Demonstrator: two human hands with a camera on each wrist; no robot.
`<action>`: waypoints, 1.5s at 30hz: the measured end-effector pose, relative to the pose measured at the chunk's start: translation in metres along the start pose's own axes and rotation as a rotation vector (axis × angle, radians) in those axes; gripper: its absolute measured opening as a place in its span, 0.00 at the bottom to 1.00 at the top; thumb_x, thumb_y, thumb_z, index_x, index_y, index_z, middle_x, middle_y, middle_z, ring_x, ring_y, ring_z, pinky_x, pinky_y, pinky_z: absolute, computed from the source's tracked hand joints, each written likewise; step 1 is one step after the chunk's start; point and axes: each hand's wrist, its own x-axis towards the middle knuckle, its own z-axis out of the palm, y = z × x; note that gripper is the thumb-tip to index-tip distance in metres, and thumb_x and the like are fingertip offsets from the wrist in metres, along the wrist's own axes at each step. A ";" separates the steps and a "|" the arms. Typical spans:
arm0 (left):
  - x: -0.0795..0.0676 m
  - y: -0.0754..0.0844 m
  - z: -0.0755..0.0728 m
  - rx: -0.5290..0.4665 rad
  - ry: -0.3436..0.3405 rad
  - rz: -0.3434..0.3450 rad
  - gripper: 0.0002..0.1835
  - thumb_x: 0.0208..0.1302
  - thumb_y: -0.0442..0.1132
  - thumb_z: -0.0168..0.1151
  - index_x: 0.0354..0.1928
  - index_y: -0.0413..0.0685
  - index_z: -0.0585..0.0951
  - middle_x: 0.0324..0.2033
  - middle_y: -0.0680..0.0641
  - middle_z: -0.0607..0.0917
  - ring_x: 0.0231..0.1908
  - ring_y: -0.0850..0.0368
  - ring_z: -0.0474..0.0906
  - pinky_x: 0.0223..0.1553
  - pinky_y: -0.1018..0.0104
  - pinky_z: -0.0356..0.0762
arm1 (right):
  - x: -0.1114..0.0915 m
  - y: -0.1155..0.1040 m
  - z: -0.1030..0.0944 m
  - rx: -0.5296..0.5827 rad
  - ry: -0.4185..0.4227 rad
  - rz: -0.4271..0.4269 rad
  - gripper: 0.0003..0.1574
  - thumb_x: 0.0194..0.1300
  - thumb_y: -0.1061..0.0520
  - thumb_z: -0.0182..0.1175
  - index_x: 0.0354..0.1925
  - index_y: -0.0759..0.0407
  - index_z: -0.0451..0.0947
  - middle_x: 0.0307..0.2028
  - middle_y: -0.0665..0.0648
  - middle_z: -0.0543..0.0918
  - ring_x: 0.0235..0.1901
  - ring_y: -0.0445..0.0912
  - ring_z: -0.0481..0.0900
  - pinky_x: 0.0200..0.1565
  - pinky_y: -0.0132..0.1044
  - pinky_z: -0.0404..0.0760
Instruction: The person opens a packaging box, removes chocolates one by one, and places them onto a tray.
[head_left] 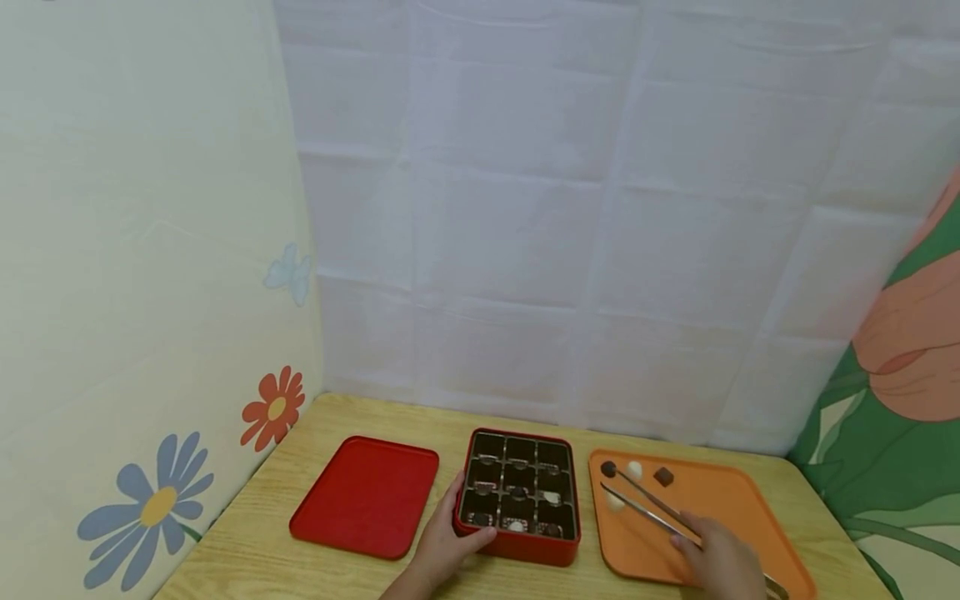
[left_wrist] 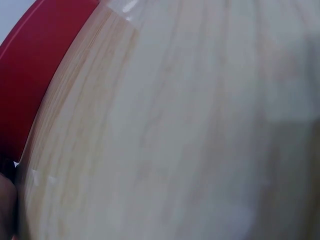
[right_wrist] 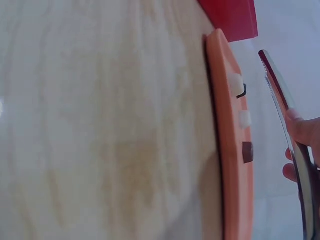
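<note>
A: Four chocolates remain on the orange tray (head_left: 735,500): a dark round one (head_left: 608,469), a pale one (head_left: 635,469), a brown square one (head_left: 663,477) and another pale one (head_left: 615,501), all at the tray's far left end. How far along, judging by the box?

B: Roughly half, I'd say. Red box (head_left: 517,546) w/ dark divided insert shows pieces in several cells, esp. the near row; some far cells look vacant, though too small to be sure. Its lid (head_left: 365,495) lies flat just left of the box, apart from it.

A: Hands?

B: Left hand (head_left: 447,542) rests on the box's near-left corner, fingers wrapped round the edge, steadying it. Right hand (head_left: 720,558) is closed round the metal tongs (head_left: 648,504), gripping near their rear end.

A: Tongs vs. chocolates?

B: Tips point toward the cluster, near the dark round piece & the second pale one; whether anything is pinched can't be told. Chocolates lie ahead & left of the right hand, between it and the box
</note>
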 end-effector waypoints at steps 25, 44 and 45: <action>-0.001 -0.001 0.001 0.001 -0.007 -0.003 0.56 0.50 0.52 0.77 0.77 0.50 0.55 0.69 0.32 0.65 0.67 0.32 0.64 0.59 0.34 0.68 | 0.033 -0.087 -0.033 -0.213 0.174 -0.402 0.27 0.54 0.46 0.69 0.52 0.51 0.83 0.46 0.55 0.87 0.43 0.53 0.85 0.44 0.59 0.77; 0.001 -0.002 0.002 -0.009 -0.007 -0.007 0.56 0.49 0.52 0.77 0.77 0.51 0.55 0.69 0.33 0.66 0.66 0.33 0.65 0.58 0.35 0.69 | 0.046 -0.124 -0.028 -0.320 0.150 -0.473 0.20 0.54 0.48 0.70 0.47 0.48 0.85 0.42 0.51 0.88 0.42 0.50 0.85 0.59 0.66 0.68; 0.000 -0.003 0.002 -0.011 -0.007 -0.006 0.56 0.49 0.52 0.77 0.77 0.51 0.55 0.69 0.33 0.66 0.66 0.33 0.65 0.58 0.35 0.69 | 0.047 -0.125 -0.027 -0.326 0.146 -0.477 0.19 0.54 0.49 0.71 0.46 0.48 0.85 0.42 0.51 0.88 0.42 0.50 0.85 0.59 0.66 0.68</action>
